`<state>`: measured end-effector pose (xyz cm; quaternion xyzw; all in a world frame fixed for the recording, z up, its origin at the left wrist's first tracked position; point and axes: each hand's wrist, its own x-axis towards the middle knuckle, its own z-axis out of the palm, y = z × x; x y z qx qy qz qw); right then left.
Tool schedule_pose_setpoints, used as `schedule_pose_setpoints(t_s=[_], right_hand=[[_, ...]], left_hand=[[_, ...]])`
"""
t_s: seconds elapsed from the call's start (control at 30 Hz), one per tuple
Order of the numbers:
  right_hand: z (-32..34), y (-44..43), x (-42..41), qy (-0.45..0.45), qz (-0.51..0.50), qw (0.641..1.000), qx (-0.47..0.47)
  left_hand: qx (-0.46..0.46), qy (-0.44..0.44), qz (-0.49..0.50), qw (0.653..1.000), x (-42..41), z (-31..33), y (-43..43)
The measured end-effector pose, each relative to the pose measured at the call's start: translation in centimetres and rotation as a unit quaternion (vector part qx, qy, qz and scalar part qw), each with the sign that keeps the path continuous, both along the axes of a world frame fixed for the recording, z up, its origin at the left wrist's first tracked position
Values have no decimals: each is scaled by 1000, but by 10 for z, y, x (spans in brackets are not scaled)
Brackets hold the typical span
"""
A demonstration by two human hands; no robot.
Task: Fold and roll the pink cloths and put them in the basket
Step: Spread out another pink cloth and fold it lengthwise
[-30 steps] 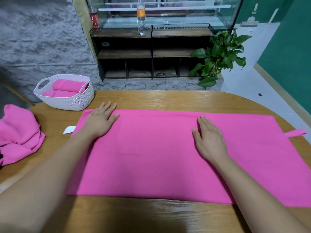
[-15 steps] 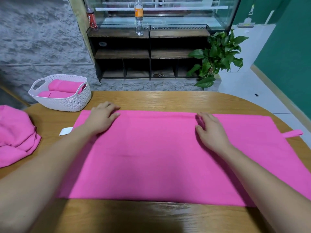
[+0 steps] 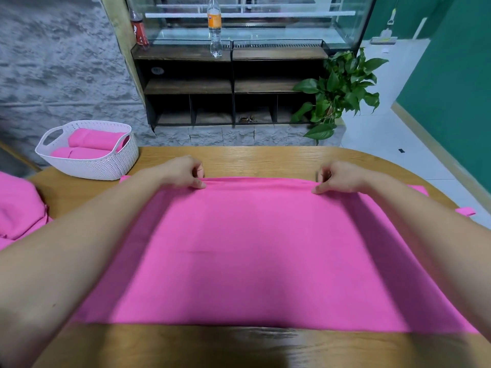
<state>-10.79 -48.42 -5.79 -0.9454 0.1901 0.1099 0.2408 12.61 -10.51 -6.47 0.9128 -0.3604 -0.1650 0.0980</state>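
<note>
At its far edge, the pink cloth (image 3: 252, 248) is pinched by left hand (image 3: 183, 171) and right hand (image 3: 342, 176), apparently for even folding nearward.

Left hand (image 3: 183, 172), right hand (image 3: 342, 177) pinching; arms outstretched.

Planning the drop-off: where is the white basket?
Head view: the white basket sits far left on the table, left of the left hand, with two rolled pink cloths inside.
</note>
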Motion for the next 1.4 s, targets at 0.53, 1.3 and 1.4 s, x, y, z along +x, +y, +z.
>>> schedule_pose_setpoints(t_s=[0.53,1.3,1.4], right_hand=[[22,-26,-15,-147,56,977,-145],[-11,74,-227,-258,126,943,-168],[-29,80,-233,-231,122,947,-187]], left_hand=[[-111,-169,-73,977,1,21,15],[-149,-159,-176,960,-185,9,138],[-148,-155,-183,959,-193,-11,143]])
